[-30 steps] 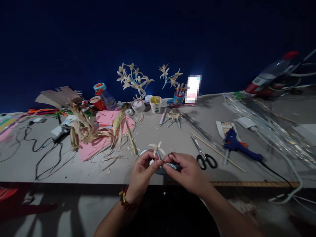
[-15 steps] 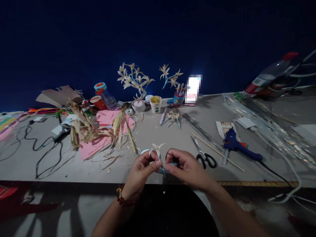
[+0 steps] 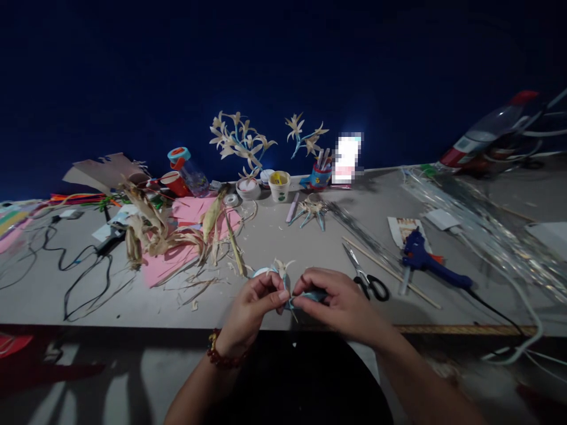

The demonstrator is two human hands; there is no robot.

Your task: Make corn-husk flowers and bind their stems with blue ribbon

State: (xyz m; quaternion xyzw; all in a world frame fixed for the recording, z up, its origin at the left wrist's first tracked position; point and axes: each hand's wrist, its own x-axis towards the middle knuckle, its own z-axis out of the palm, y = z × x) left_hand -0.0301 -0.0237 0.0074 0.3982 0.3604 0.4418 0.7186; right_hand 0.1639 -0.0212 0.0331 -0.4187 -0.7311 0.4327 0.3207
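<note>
My left hand pinches the stem of a small pale husk flower just above the near edge of the grey table. My right hand is closed on a light blue tape strip that runs to the flower's stem. A light blue tape roll lies on the table right behind my left fingers, partly hidden. The two hands meet fingertip to fingertip under the flower.
Black-handled scissors and a blue glue gun lie right of my hands, with thin wooden sticks. Dried corn husks on pink paper and black cables lie left. Finished flower branches, cups and jars stand at the back.
The flower has sunk a little lower between my fingers and both hands have shifted slightly along the stem, with the right hand drawing the blue strip closer in.
</note>
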